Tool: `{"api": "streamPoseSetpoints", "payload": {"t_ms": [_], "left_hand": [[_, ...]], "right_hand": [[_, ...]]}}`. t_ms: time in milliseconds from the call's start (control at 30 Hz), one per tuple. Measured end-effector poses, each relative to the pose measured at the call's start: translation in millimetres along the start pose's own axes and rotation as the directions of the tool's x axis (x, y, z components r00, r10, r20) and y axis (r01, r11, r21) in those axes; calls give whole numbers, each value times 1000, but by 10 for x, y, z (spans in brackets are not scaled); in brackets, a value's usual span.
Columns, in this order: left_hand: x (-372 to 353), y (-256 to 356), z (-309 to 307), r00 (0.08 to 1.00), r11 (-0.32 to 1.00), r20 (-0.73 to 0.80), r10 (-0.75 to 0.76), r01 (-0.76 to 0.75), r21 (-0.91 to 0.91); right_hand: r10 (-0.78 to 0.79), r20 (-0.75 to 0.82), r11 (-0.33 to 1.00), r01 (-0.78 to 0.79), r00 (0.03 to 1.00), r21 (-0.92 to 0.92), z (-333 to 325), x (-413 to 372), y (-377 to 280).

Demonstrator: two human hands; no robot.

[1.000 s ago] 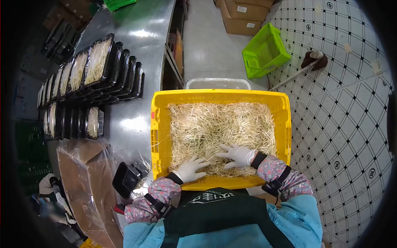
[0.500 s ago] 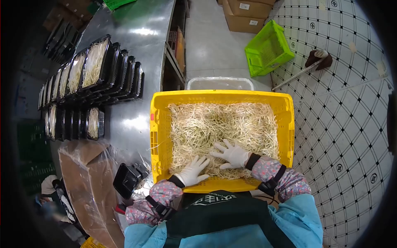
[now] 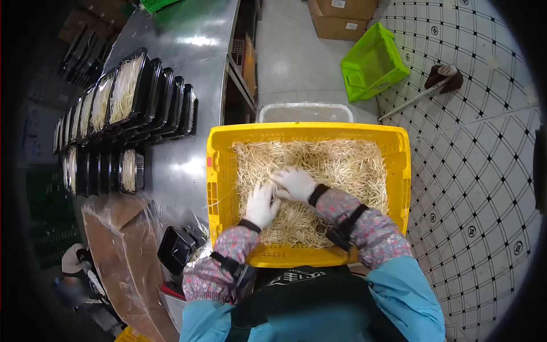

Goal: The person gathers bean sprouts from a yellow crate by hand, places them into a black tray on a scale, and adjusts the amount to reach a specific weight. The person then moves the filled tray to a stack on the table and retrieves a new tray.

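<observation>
White gloves cover both of my hands, which are close together in the left-middle part of a yellow crate (image 3: pixel 307 130) filled with pale bean sprouts (image 3: pixel 342 176). My left hand (image 3: pixel 261 206) rests on the sprouts with its fingers stretched toward the far side. Just to its right, my right hand (image 3: pixel 295 183) reaches across with its fingertips bent down at the sprouts and its thumb side near the left fingers. Its fingers look apart. Whether any sprouts are between the fingers is hard to see.
Black trays of sprouts (image 3: pixel 122 94) stand stacked on the steel table (image 3: pixel 194 74) at left. A black tray (image 3: pixel 175 251) lies near a cardboard box in plastic (image 3: pixel 122 251). Beyond are a white-rimmed tub (image 3: pixel 305 106), green crate (image 3: pixel 373 65) and cartons (image 3: pixel 342 20). Another person (image 3: pixel 77 279) is at lower left.
Both hands have moved away from my body and to the left, closer together. My right fingers, spread flat before, are now bent. The sprouts' surface has shifted, with a hollow at the back middle.
</observation>
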State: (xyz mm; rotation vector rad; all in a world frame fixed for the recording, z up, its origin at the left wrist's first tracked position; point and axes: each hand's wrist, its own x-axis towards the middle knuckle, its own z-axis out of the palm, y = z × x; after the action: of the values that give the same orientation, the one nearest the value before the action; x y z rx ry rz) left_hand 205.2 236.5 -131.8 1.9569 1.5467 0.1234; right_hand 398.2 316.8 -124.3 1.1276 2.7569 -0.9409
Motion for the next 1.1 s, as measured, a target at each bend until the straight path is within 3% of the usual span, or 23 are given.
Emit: {"api": "streamPoseSetpoints", "payload": {"t_ms": [33,67,100,167,267,367,433,500,567,633,667,700,767,867,967,1000,1100], "left_hand": [[-287,137,-24,996,996,11,86,-86,12],[-320,197,-78,996,999,76,52,-52,-9],[-675,160,65,974,987,162,155,-159,10],[-794,301,-31,970,992,215,115,-122,18],[-589,400,-25,975,985,222,-15,-23,170],[-89,383,-140,976,933,200,-87,10,359],[220,51,-38,995,996,91,-50,43,76],[350,-42,-184,999,997,-13,-29,30,66],[218,79,-424,999,1000,21,-29,28,11],[-35,72,-324,999,999,39,-6,7,-35],[-165,85,-245,999,998,50,-15,17,-56],[-277,35,-122,998,999,54,-13,14,-33],[-453,144,-55,989,989,76,-128,121,89],[-527,227,76,971,970,76,-227,218,112],[-310,184,108,934,939,117,-338,344,-28],[-272,174,157,941,939,-61,-333,324,-118],[-167,-1,148,894,890,117,-432,444,-104]], "right_hand": [[-93,19,994,93,996,-54,61,-300,-13],[-107,-13,994,106,994,-33,72,-355,-20],[-215,-5,976,214,977,-26,-27,-880,-85],[-175,53,975,180,983,-130,-166,-1149,-203],[-43,-19,937,34,999,-347,-125,-1091,-187],[48,17,971,-42,999,-235,-78,-676,19],[120,111,992,-122,987,18,-94,-375,297],[125,-64,992,-124,990,22,-256,-293,356],[151,-26,986,-149,988,71,-406,-369,244],[207,100,978,-207,973,-13,-389,-587,90],[162,51,985,-159,985,-67,-174,-700,127],[225,126,953,-191,966,-237,-319,-801,-85],[187,36,909,-159,982,-385,-82,-961,-137],[125,6,916,-113,992,-385,-4,-883,-224],[149,87,948,-118,985,-296,44,-651,-216],[103,-28,970,-106,994,-217,62,-589,-184],[248,92,969,-246,964,-32,59,-544,-114]]}}
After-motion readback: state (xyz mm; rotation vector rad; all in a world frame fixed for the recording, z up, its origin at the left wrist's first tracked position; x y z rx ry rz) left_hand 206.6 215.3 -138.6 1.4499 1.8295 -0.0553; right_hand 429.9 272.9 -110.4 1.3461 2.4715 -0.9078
